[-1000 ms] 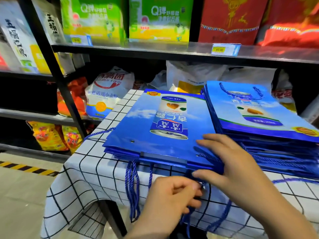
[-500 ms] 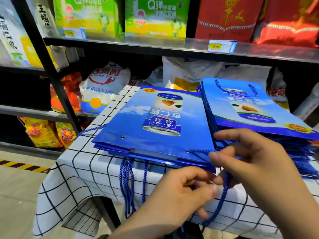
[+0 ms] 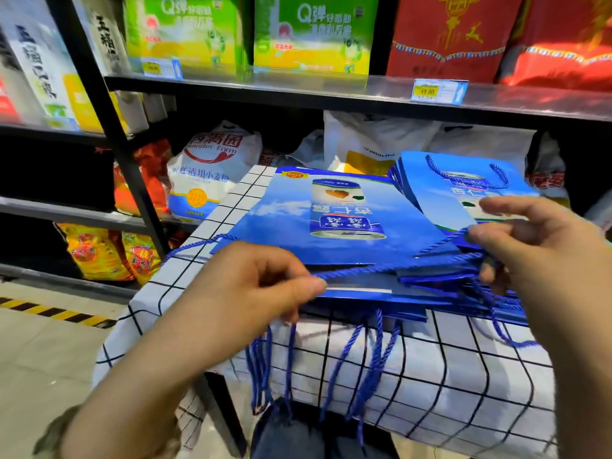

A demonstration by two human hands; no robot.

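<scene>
Bright overhead light, glare on the metal shelf (image 3: pixel 331 91), wide-angle bending, soft edges.

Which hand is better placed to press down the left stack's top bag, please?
Probably the left hand: it pinches the blue cord at the top bag's near edge; the right hand holds it over the other stack.

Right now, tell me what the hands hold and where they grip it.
Both pinch one blue rope handle, stretched between them above the blue gift bags: left hand at one end, right hand at the other.
</scene>
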